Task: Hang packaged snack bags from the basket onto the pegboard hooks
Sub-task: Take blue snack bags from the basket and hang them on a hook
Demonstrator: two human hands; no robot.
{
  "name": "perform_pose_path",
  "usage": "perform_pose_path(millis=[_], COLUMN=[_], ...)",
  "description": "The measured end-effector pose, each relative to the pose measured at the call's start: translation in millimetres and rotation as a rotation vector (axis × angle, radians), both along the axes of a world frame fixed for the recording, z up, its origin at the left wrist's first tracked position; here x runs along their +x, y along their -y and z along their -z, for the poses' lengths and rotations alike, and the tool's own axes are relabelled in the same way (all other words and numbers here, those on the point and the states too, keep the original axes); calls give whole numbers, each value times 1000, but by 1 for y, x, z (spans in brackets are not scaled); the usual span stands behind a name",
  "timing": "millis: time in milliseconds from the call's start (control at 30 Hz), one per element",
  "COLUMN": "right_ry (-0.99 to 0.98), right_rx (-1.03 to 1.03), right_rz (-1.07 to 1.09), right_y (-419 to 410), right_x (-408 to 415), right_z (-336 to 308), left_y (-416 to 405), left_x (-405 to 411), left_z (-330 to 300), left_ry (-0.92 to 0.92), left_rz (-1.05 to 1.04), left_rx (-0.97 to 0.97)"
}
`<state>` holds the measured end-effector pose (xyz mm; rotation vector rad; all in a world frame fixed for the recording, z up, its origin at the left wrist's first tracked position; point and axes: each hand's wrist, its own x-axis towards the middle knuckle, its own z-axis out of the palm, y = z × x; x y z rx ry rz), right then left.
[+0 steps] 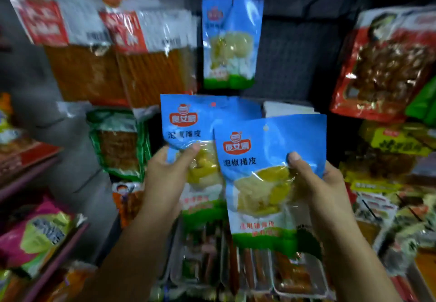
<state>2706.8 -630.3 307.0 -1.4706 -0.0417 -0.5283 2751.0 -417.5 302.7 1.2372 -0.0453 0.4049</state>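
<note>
In front of the dark pegboard [295, 49] we hold two blue snack bags, one in each hand. Our left hand [165, 174] grips the left bag [186, 122] at its left edge, thumb curled over the front and fingers behind. Our right hand [313, 181] pinches the right bag [266, 179] at its right edge, thumb pressed on the front, fingers wrapped behind. The right bag overlaps the left one's right side and sits a little lower.

Each bag has a clear window showing pale yellow pieces, a green band along the bottom and a small round hang hole near the top. On both we read a red logo with a cartoon face and, below it, the dark characters 泡椒猪皮; the red lines under the window are too blurred to read.

A third bag of the same kind [230, 42] hangs from a hook near the top middle of the pegboard, above the two we hold.

Along the pegboard's left edge hang two packs of orange sticks [118, 65] with red and white labels we cannot read, and a green-bordered pack [118, 143] below them. At the right edge hangs a red pack of brown pieces [382, 65]. Clear trays of reddish sticks [259, 271] lie beneath our hands. We cannot make out the basket.
</note>
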Motion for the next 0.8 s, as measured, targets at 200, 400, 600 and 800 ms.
perform_pose_path(millis=[200, 400, 600, 800], right_ry=[84, 155, 274, 303], right_rx=[-69, -94, -122, -53], right_rz=[53, -38, 34, 48], right_y=[-29, -36, -32, -21], right_x=[23, 52, 87, 119], right_z=[-57, -99, -113, -123], left_y=[-11, -22, -30, -5], left_x=[26, 52, 85, 120], left_z=[-60, -103, -172, -227], left_ry=[54, 130, 381, 545], left_rz=[280, 522, 254, 27], left_rx=[-210, -163, 124, 440])
